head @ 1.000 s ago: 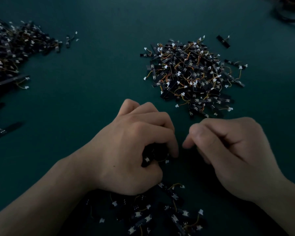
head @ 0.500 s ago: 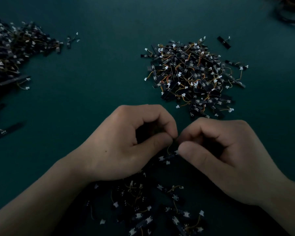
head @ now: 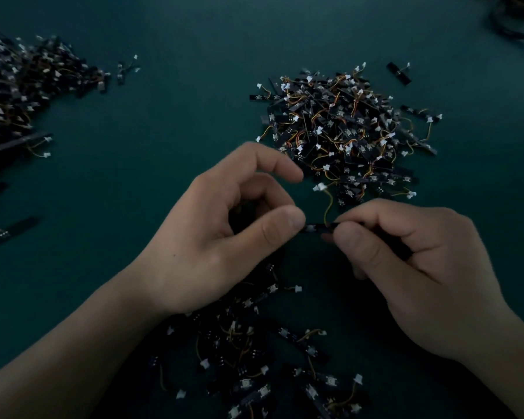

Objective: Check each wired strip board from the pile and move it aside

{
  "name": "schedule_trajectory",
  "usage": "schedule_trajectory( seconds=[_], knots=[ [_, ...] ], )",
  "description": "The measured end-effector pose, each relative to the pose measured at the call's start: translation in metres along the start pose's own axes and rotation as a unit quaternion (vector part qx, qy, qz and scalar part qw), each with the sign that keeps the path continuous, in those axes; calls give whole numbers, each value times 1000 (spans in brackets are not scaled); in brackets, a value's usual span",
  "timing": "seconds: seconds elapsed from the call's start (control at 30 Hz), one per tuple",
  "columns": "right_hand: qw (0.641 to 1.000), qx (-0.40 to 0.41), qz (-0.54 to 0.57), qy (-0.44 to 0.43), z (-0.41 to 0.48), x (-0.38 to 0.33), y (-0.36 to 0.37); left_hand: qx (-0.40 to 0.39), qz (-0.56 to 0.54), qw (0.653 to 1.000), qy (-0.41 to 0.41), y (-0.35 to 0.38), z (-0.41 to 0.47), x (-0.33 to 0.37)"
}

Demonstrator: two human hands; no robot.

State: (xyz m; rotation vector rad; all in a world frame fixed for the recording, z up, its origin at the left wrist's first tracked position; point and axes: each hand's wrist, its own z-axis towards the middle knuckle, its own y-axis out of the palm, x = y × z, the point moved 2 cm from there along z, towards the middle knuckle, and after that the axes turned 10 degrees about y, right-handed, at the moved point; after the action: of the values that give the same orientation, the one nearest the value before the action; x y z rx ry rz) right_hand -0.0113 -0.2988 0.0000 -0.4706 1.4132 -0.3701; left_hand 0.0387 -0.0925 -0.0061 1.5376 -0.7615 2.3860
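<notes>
You have one strip board [head: 316,228] under inspection, held level above the surface [head: 164,131] between both hands. Your left hand [head: 224,237] pinches its left end between the thumb and a curled finger, with the forefinger lifted clear. Your right hand [head: 406,267] pinches the right end between thumb and forefinger. The board's wire [head: 328,204] rises from it to a white connector [head: 319,186]. This board is not yet set aside. Three heaps of boards lie on the surface: a near heap [head: 254,358] directly below your hands, a middle heap [head: 345,131] just beyond them, and a far-left heap [head: 22,95] well apart. The view does not establish which heap is unchecked stock and which is finished work. Judging by all three heaps holding many boards, treat the task as partly done, with a large quantity probably left to check.
</notes>
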Motion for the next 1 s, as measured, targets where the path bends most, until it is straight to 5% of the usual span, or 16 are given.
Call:
schedule_trajectory(
  seconds=[0.17,1.0],
  knots=[
    [1000,-8,-3,-6,0,-2,1,-42,92,995,17,3,3,1],
    [998,-25,-47,-17,0,2,3,-93,76,992,27,5,3,7]
  ],
)
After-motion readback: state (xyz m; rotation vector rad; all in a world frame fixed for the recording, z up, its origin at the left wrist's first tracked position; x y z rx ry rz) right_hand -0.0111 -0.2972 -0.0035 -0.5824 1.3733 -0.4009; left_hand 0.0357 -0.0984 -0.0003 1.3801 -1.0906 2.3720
